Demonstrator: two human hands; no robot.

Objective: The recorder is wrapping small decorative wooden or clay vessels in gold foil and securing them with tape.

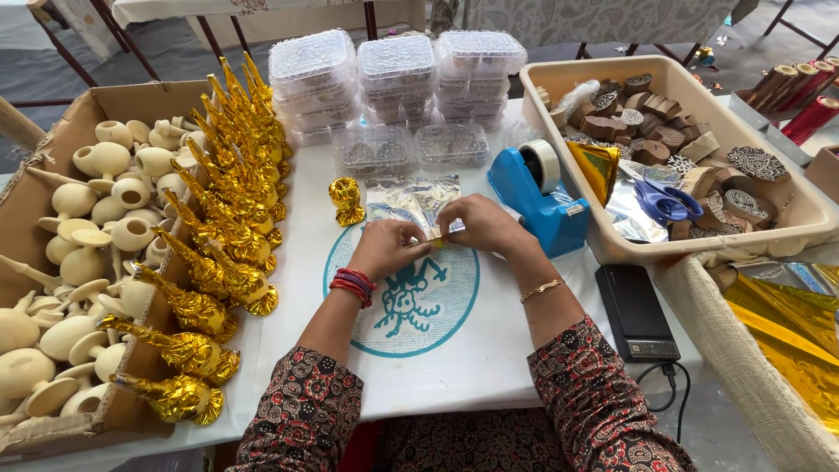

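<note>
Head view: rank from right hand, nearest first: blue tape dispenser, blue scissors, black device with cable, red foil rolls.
From the right hand:
1. Blue tape dispenser, just beside it, to its right.
2. Black device, lower right on the table.
3. Blue scissors, in the beige tray; close to item 2.
4. Red foil rolls, far upper right.

Head view: single camera, worn high, looking steeply down, close over white cloth-covered table [489, 350]; forearms enter at 6 o'clock.
</note>
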